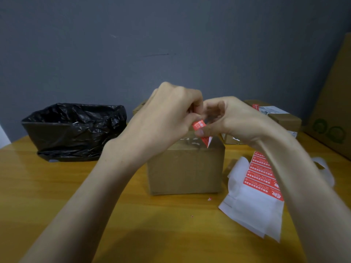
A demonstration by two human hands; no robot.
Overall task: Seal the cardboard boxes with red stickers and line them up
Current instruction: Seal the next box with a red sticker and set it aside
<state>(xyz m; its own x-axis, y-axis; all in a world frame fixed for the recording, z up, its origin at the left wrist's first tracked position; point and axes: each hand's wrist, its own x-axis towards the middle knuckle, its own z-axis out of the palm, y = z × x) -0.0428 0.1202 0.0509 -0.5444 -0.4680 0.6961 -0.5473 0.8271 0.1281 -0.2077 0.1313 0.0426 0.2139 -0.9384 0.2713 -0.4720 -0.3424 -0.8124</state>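
Two hands on one red sticker (pixel 198 126), held just above the front box (pixel 186 168).

Far left on the table (pixel 57 186), a black-lined bin (pixel 74 130), well apart from the work. Then the left hand (pixel 171 114), raised, fingers curled, pinching the sticker's upper end. Close against it the right hand (pixel 229 120), thumb and forefinger pinching the lower part, free tip hanging toward the box top. No red showing on the front box's visible faces, so sealing it and lining up left to do. Just right of that box, a sticker sheet (pixel 263 173) lying on white backing paper (pixel 252 211), several strips unused. At back right, a rear box (pixel 283 118) carrying a red strip at its top edge, probably sealed already.
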